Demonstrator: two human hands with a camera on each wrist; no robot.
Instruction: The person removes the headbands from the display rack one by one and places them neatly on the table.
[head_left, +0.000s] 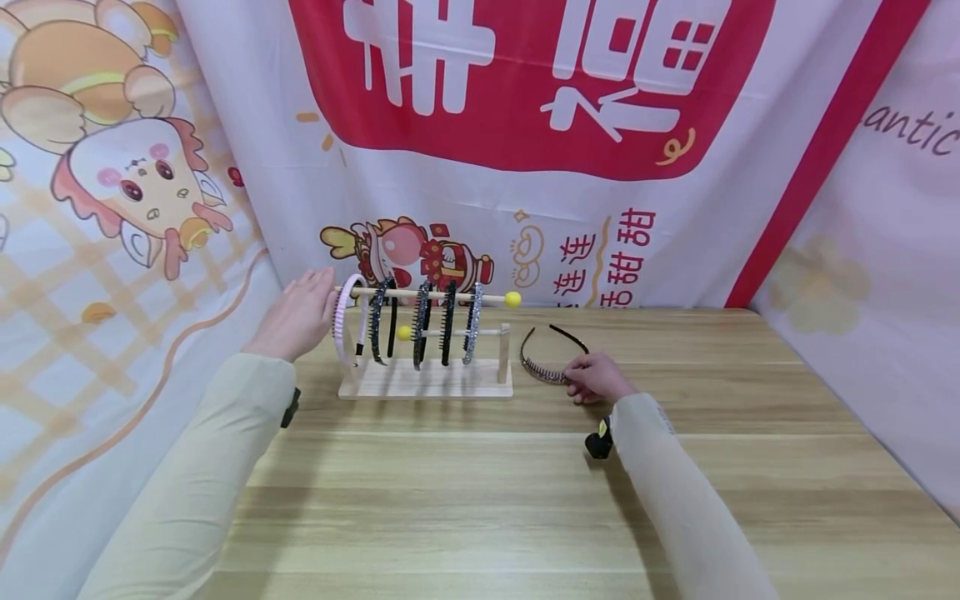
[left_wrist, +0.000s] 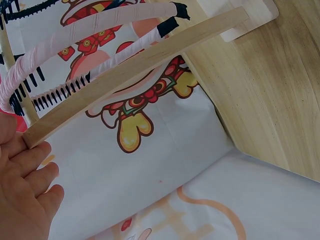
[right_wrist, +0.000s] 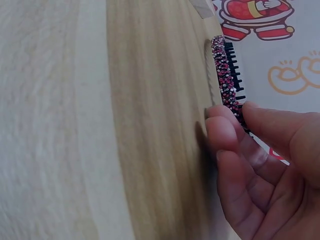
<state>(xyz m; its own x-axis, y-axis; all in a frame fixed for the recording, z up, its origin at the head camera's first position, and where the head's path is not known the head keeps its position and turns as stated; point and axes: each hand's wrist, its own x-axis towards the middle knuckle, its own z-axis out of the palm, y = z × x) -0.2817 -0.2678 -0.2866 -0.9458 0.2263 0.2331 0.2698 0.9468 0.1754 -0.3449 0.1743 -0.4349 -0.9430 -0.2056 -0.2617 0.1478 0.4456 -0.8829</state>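
My left hand (head_left: 298, 313) grips the upper left end of a wooden headband stand (head_left: 480, 387); in the left wrist view its thumb and index finger meet the tip of the side post (left_wrist: 135, 70). Right beside those fingers, a pale pink fabric-wrapped headband (head_left: 340, 325) with comb teeth hangs on the top rod. To the right of the stand, my right hand (head_left: 600, 379) pinches a toothed headband (head_left: 542, 372) between thumb and fingers. Pink and silver glitter covers this headband's band in the right wrist view (right_wrist: 222, 67). Whether it touches the table is unclear.
Several dark glittery or black headbands (head_left: 419, 333) and a silver one (head_left: 474, 325) hang along the top rod. That rod ends in a yellow ball (head_left: 512, 299); a lower rod has another (head_left: 405, 332). Printed cloth (head_left: 690, 225) walls in the wooden table (head_left: 480, 500).
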